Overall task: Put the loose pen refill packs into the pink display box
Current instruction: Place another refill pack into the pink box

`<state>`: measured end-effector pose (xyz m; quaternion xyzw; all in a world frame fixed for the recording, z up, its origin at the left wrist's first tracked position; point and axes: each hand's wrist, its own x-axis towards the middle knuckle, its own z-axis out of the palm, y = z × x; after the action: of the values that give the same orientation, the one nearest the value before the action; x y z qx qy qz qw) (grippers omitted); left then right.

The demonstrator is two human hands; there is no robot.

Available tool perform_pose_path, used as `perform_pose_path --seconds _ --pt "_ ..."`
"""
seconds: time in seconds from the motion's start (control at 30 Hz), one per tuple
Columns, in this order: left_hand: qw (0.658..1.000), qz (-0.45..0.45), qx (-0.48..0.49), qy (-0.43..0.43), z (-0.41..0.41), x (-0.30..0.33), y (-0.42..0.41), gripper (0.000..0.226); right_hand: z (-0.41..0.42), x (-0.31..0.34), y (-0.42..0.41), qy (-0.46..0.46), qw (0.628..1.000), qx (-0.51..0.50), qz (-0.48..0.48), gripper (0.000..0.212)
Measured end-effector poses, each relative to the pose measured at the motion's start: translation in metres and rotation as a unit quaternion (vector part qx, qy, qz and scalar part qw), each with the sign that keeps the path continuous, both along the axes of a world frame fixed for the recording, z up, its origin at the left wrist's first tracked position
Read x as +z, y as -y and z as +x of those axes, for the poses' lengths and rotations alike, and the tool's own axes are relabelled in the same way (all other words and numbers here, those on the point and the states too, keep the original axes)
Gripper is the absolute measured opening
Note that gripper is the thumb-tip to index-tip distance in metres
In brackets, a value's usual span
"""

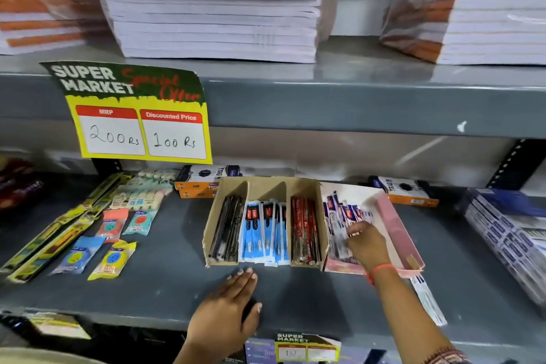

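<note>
Basically right hand [365,242] gripped purple-and-white plastic refill packs [344,217] inside the pink cardboard display box [394,226] — best squared flat against the wall — left hand [229,301] open, palm down on the grey metal shelf [165,272].

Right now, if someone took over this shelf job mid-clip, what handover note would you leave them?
Left hand: flat on the shelf, empty.
Right hand: inside the pink box, fingers on the refill packs; whether it grips one is unclear.
Done: a pile of packs already lies in the box.
Left: one loose pack lies on the shelf just in front of the box's right corner. Put it in, then straighten the pile.
</note>
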<state>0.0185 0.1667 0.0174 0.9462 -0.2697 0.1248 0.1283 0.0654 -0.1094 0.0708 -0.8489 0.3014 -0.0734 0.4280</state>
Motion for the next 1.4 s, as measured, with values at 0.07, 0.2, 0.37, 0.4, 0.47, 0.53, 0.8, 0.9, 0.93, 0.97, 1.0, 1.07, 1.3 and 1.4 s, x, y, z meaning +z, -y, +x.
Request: perform_pose_path --seconds 0.07,0.2,0.37,0.4,0.47,0.53,0.8,0.9,0.93,0.97,1.0,1.07,1.3,1.4 --pt "1.0 0.006 0.007 -0.008 -0.002 0.006 0.001 0.045 0.0 0.001 -0.003 -0.029 0.998 0.027 -0.042 0.029" --pt "0.998 0.056 0.01 -0.038 -0.005 0.014 0.003 0.047 -0.001 0.007 -0.005 -0.08 0.989 0.069 -0.102 0.029" --pt "0.996 0.075 0.021 -0.053 -0.006 0.009 0.008 0.05 -0.014 0.008 0.009 -0.023 0.991 0.027 -0.131 0.029" --pt "0.995 0.082 0.005 -0.06 -0.004 0.005 0.011 0.047 -0.02 0.008 0.015 0.007 0.99 -0.006 -0.138 0.031" --pt "0.991 0.107 -0.032 -0.078 -0.003 0.002 0.024 0.048 -0.036 0.01 0.029 0.089 0.984 -0.106 -0.115 0.031" --pt "0.99 0.111 -0.051 -0.068 -0.006 0.0 0.043 0.053 -0.054 0.008 0.047 0.137 0.968 -0.193 -0.086 0.029" --pt "0.995 0.024 -0.061 -0.072 -0.008 -0.009 0.098 0.067 -0.096 -0.022 0.073 -0.101 0.986 -0.07 -0.115 0.029" --pt "0.995 0.034 -0.059 -0.074 -0.008 -0.001 0.102 0.062 -0.087 -0.02 0.074 -0.124 0.988 -0.05 -0.083 0.03" --pt "0.996 0.028 -0.058 -0.069 -0.009 0.0 0.102 0.061 -0.085 -0.017 0.075 -0.13 0.988 -0.049 -0.064 0.029" --pt "0.996 0.032 -0.06 -0.051 -0.008 -0.003 0.101 0.062 -0.084 -0.016 0.078 -0.13 0.989 -0.047 -0.045 0.026" --pt "0.996 0.032 -0.059 -0.06 -0.008 -0.008 0.098 0.064 -0.085 -0.015 0.081 -0.114 0.991 -0.066 -0.019 0.018" --pt "0.996 0.037 -0.054 -0.061 -0.004 -0.018 0.096 0.066 -0.09 -0.014 0.091 -0.022 0.987 -0.126 0.092 0.014" --pt "0.997 0.049 -0.062 0.0 -0.006 -0.011 0.098 0.058 -0.12 -0.003 0.114 0.227 0.855 -0.103 0.454 0.024" --pt "0.997 0.031 -0.059 0.042 -0.005 -0.013 0.099 0.056 -0.123 0.001 0.117 0.252 0.835 -0.055 0.485 0.024"
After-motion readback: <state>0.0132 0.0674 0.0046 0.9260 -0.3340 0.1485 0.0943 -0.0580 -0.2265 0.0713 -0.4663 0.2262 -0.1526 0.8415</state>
